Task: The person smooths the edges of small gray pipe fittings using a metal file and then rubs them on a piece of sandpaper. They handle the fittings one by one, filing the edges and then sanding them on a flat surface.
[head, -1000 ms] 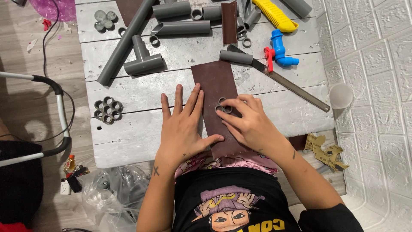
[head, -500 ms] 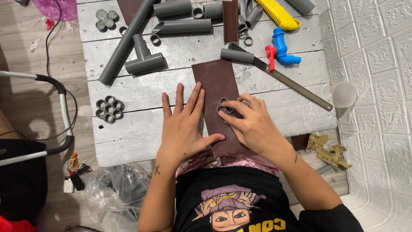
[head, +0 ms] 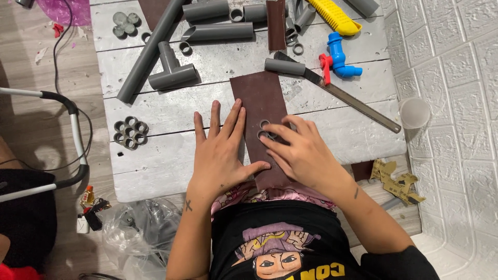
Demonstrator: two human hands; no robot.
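Pressing flat at the centre of the frame, the left hand (head: pixel 220 155) spreads its fingers wide, thumb on a dark brown sheet of sandpaper (head: pixel 262 103), apparently to pin it to the white plank desk (head: pixel 155 166). The right hand (head: pixel 303 153) lies on the sheet with fingertips bearing on two small grey pipe rings (head: pixel 263 130), likely for rubbing their edges. Grey pipes (head: pixel 150 49) and a hacksaw blade (head: pixel 358 106) sit toward the upper frame. Fingers partly cover the rings; the sheet's near end disappears under the hands and wrists.
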